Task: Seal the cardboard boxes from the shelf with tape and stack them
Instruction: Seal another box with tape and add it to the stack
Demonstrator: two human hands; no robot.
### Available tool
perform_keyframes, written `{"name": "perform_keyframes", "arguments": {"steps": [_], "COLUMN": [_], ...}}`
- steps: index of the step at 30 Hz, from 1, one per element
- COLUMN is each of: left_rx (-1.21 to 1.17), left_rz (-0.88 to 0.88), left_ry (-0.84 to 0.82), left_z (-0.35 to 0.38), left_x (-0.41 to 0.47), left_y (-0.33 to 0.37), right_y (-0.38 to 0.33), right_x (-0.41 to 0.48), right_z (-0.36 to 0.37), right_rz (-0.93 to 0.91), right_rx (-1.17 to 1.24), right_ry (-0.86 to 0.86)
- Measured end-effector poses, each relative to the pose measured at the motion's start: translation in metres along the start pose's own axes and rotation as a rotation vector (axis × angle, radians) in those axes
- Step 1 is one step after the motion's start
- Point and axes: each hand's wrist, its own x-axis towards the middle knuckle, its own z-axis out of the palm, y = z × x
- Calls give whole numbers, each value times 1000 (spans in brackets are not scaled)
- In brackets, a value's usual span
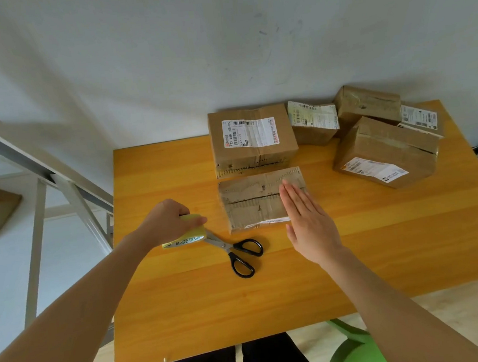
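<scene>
Near the middle of the surface, a flat box lies with its split top seam facing up and ragged old tape along it. The right hand lies over the box's right end, fingers straight and together, holding nothing. Whether the palm presses down or only hovers I cannot tell. Just left of the box, the left hand has its fingers curled round a yellowish tape roll, which sits on the blade end of the scissors. The other boxes crowd the far edge toward the far right corner, some leaning on one another.

Lifting the roll carelessly could drag or flick the scissors, since the two touch. The box looks light, so pulling tape across it may slide it unless the right hand bears down. New tape may also grip poorly over the torn, fuzzy remains on the seam, and the flaps could gape again.

The left hand covers most of the roll, so the tape's free end cannot be found. The scissors' blade tips are hidden beneath the roll. The shelf at the left is cut off by the frame, and the overlapping boxes at the far right corner are hard to count.
</scene>
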Motion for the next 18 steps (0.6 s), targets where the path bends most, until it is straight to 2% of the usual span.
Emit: {"name": "perform_keyframes", "arguments": {"steps": [3,7,13,15,18], "left_rx": [34,-59,-217,-266,-285], "left_rz": [-30,-23,43,52,69], "left_ry": [-12,-47,-100,-116,-155], "left_z": [0,-3,-6,-8,-12], "left_x": [3,0,-1,-1,-1], "left_y": [1,3,10,10,11], "right_y": [-6,-21,-49,-58,-73], "right_x": [0,-7,-26,-30,-31], "right_z": [-1,-4,13,21,30], "right_rz": [53,71,-211,-316,-315], "right_rx": [38,86,73,67,107], "right_ry": [-18,41,273,276,227]}}
